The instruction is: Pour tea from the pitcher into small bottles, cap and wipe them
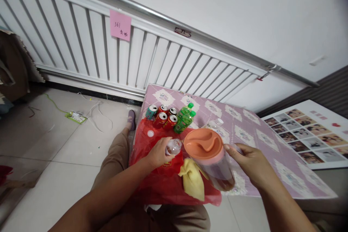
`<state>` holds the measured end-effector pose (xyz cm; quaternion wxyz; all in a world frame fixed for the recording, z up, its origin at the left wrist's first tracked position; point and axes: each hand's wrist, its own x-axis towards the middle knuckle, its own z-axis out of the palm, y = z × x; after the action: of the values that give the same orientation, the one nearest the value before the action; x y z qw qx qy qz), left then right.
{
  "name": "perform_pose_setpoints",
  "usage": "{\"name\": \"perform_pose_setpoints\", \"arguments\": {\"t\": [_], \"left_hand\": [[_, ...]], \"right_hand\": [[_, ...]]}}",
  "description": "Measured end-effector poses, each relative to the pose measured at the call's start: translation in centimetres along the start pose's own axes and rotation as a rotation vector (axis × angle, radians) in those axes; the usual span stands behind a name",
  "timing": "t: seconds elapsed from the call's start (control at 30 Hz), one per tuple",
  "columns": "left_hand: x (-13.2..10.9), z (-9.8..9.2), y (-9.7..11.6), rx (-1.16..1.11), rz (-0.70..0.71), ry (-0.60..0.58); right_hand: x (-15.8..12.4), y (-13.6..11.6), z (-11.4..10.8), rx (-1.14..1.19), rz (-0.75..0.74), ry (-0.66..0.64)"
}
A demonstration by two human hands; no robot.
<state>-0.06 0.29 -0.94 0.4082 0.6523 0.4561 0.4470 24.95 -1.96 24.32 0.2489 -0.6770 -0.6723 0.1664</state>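
My left hand [158,153] is wrapped round a small clear plastic bottle [174,146], tilted so its mouth points at the pitcher. A clear pitcher [214,163] with an orange lid [203,144] holds some brown liquid and stands on the red plastic sheet [152,185]. My right hand [251,165] is closed on the pitcher's handle side. A white bottle cap [150,133] lies on the red sheet. A yellow cloth [193,178] lies beside the pitcher's base.
Several drink cans [163,115] and two green bottles [185,116] stand at the far end of the low purple-patterned table [244,130]. A white radiator [108,50] lines the wall. A power strip [75,116] lies on the tiled floor. A photo board [312,134] sits at right.
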Motion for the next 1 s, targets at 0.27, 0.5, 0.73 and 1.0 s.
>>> {"name": "perform_pose_setpoints", "arguments": {"t": [0.27, 0.5, 0.73, 1.0], "left_hand": [[0.06, -0.01, 0.05, -0.001, -0.002, 0.002], [0.08, -0.03, 0.02, 0.015, 0.012, -0.011], [0.11, 0.04, 0.00, 0.002, 0.007, -0.006], [0.08, 0.05, -0.07, -0.023, -0.003, 0.001]], "right_hand": [[0.03, -0.30, 0.06, -0.009, 0.026, -0.001], [0.04, -0.35, 0.03, -0.012, 0.006, 0.011], [0.18, 0.34, 0.07, -0.011, -0.003, 0.004], [0.18, 0.40, 0.09, -0.015, -0.009, -0.011]]}}
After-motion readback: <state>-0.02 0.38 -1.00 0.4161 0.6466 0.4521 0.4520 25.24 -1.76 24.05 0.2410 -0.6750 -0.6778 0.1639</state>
